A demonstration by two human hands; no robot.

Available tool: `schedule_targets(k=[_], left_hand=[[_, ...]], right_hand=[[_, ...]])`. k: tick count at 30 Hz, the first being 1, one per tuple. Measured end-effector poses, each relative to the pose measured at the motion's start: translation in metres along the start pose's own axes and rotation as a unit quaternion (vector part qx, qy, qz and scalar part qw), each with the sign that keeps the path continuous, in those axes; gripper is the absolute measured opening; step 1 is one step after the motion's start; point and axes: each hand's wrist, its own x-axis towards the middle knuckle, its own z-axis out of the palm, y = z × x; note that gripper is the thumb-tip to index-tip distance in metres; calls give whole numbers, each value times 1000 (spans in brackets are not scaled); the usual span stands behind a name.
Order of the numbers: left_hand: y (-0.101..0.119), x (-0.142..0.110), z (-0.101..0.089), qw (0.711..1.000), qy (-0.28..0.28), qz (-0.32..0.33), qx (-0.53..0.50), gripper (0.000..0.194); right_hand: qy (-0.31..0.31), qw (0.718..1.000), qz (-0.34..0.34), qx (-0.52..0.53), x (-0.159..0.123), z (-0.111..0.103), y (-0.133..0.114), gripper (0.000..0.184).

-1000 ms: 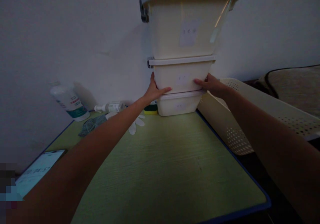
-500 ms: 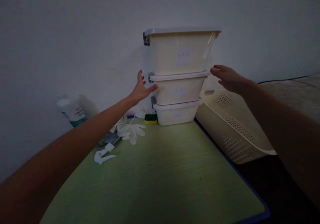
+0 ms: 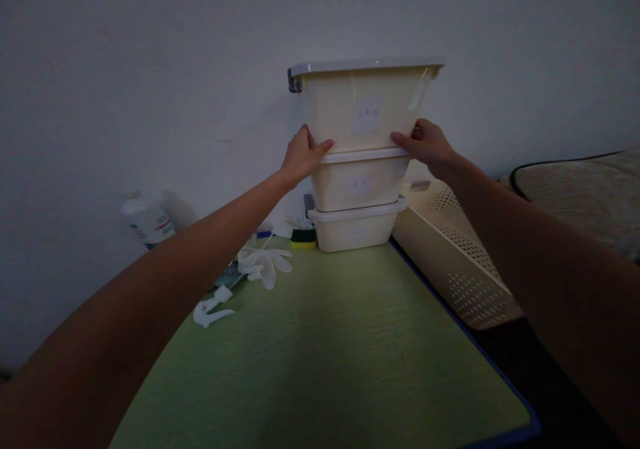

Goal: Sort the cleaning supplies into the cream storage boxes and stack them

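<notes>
Three cream lidded storage boxes stand stacked against the wall at the table's far end. The largest, the top storage box, carries a paper label on its front. My left hand grips its lower left side, thumb on the front face and fingers round the side. At its lower right edge, my right hand holds it the same way, thumb in front. Beneath sits the middle storage box, its lid touching the top box's base. The bottom storage box rests on the green table.
Left of the stack lie a green-and-yellow sponge, a white glove and a white spray-bottle trigger head. A white bottle stands by the wall. Right of the table is a beige perforated laundry basket, with a cushioned surface behind.
Both hands have moved inward from beside the stack and closed on the lower sides of the top storage box. The boxes look unmoved.
</notes>
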Motion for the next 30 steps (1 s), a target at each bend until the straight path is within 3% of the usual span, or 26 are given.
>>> schedule_targets(k=[6,15,22,26,30], left_hand=[[9,1,0,999,20,-27,-7,23],[28,-6,-17,993,23,83,-76,26],[59,-51,-38,988,5,115,-100,33],[74,-85,-51,988,-1,98,-118,36],[85,-120,-62,991,-4,40,-131,39]], right_hand=[[61,997,17,50,2,4,-6,30],[89,994,-9,65,-7,-8,-42,33],[98,987,-87,92,-56,-22,-68,46],[94,990,-59,89,-92,-25,-90,47],[102,991,-36,80,-130,-22,-110,45]])
